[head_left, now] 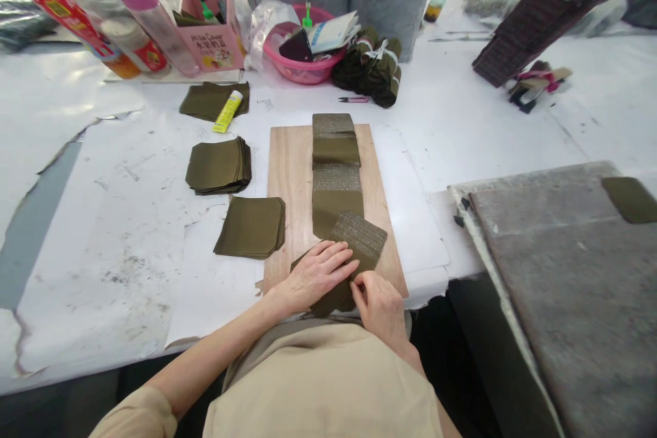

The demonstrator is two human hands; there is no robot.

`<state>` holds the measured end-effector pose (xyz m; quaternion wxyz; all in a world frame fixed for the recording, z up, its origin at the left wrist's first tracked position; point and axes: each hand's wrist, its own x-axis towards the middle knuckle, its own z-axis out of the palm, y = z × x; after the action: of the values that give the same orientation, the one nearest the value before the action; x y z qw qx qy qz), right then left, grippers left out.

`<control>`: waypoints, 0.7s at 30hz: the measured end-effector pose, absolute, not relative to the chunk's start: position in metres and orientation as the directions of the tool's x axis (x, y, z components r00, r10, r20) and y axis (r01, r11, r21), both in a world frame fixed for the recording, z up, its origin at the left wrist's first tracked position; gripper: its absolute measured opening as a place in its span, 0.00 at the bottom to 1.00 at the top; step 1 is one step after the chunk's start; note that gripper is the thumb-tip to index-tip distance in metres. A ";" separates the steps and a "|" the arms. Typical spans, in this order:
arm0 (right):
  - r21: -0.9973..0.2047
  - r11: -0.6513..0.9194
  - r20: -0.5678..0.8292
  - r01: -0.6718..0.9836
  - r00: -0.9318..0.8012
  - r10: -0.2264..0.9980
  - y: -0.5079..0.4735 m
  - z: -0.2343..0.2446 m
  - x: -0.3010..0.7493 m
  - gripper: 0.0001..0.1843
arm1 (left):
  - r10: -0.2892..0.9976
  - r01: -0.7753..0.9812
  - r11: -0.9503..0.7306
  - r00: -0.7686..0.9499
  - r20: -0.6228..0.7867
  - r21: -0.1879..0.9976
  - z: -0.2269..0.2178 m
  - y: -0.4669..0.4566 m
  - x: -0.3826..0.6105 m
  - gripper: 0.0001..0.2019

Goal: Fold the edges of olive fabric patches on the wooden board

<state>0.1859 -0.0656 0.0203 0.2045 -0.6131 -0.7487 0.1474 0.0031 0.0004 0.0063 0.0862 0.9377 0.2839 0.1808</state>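
Note:
My left hand lies flat, fingers stretched out, over olive fabric pieces at the near end of a wooden board. Beside it, my right hand pinches the edge of an olive fabric piece between thumb and forefinger. A piece with a grey textured band sticks out at an angle beyond my fingers. Farther up the board, overlapping olive pieces form a column with similar grey bands showing. Left of the board are a near fabric stack and a middle fabric stack. My palm hides part of the pieces beneath.
A yellow tube rests on a far fabric stack. Behind the board are small snips, a pink basin and tied olive bundles. Bottles and a pink box stand back left. A grey padded board lies right.

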 end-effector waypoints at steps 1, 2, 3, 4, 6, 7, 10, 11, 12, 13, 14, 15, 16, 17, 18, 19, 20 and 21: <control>-0.521 0.217 0.145 0.825 -0.165 0.976 -0.065 0.021 0.186 0.09 | 0.547 0.484 -0.834 0.789 0.279 0.266 0.009 0.004 0.004 0.11; -0.579 0.220 0.158 0.785 -0.157 0.975 -0.065 0.022 0.186 0.09 | 0.538 0.473 -0.838 0.800 0.265 0.273 0.012 0.008 0.004 0.08; -0.640 0.213 0.162 0.738 -0.141 0.977 -0.064 0.023 0.186 0.09 | 0.539 0.470 -0.835 0.805 0.247 0.287 0.015 0.011 0.003 0.08; -0.695 0.197 0.161 0.691 -0.117 0.980 -0.063 0.025 0.186 0.09 | 0.547 0.476 -0.826 0.806 0.225 0.303 0.018 0.014 0.002 0.09; -0.775 0.149 0.146 0.614 -0.055 0.988 -0.061 0.030 0.188 0.07 | 0.568 0.490 -0.804 0.800 0.190 0.337 0.022 0.019 -0.003 0.12; -0.802 0.123 0.137 0.585 -0.022 0.990 -0.059 0.032 0.189 0.07 | 0.583 0.500 -0.790 0.791 0.183 0.354 0.024 0.021 -0.006 0.12; -0.869 0.023 0.066 0.495 0.068 0.996 -0.055 0.037 0.193 0.05 | 0.643 0.529 -0.734 0.743 0.184 0.427 0.028 0.024 -0.019 0.11; -0.888 -0.011 0.031 0.459 0.084 0.996 -0.054 0.037 0.194 0.05 | 0.667 0.534 -0.708 0.721 0.188 0.463 0.030 0.024 -0.024 0.11; -0.905 -0.045 -0.005 0.423 0.096 0.995 -0.052 0.037 0.195 0.06 | 0.690 0.535 -0.680 0.698 0.191 0.501 0.032 0.024 -0.029 0.11; -0.919 -0.079 -0.042 0.385 0.104 0.994 -0.051 0.036 0.196 0.06 | 0.711 0.533 -0.652 0.676 0.191 0.539 0.033 0.024 -0.034 0.12; -0.931 -0.112 -0.076 0.348 0.116 0.990 -0.049 0.036 0.196 0.07 | 0.733 0.533 -0.622 0.654 0.187 0.574 0.034 0.024 -0.040 0.12; -0.940 -0.139 -0.104 0.311 0.127 0.986 -0.048 0.035 0.196 0.08 | 0.754 0.534 -0.592 0.632 0.180 0.604 0.035 0.024 -0.045 0.12; -0.946 -0.161 -0.125 0.281 0.142 0.982 -0.046 0.035 0.196 0.08 | 0.773 0.538 -0.562 0.612 0.167 0.629 0.035 0.023 -0.050 0.11; -0.949 -0.174 -0.137 0.262 0.154 0.979 -0.045 0.035 0.195 0.09 | 0.792 0.545 -0.530 0.593 0.149 0.650 0.035 0.023 -0.055 0.11; -0.951 -0.176 -0.138 0.256 0.159 0.978 -0.043 0.035 0.195 0.10 | 0.810 0.554 -0.496 0.573 0.126 0.668 0.034 0.023 -0.060 0.11; -0.950 -0.168 -0.130 0.264 0.157 0.979 -0.042 0.036 0.194 0.10 | 0.826 0.564 -0.467 0.554 0.107 0.681 0.033 0.023 -0.065 0.11; -0.946 -0.153 -0.115 0.285 0.146 0.983 -0.041 0.037 0.194 0.11 | 0.841 0.577 -0.443 0.532 0.095 0.686 0.032 0.023 -0.069 0.11; -0.939 -0.130 -0.094 0.317 0.127 0.987 -0.040 0.039 0.194 0.11 | 0.861 0.600 -0.422 0.501 0.092 0.680 0.032 0.023 -0.072 0.11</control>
<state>0.1939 -0.0399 0.0386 0.4083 -0.6299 -0.5179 0.4102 -0.0720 0.0235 0.0322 0.2965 0.8139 0.4486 0.2202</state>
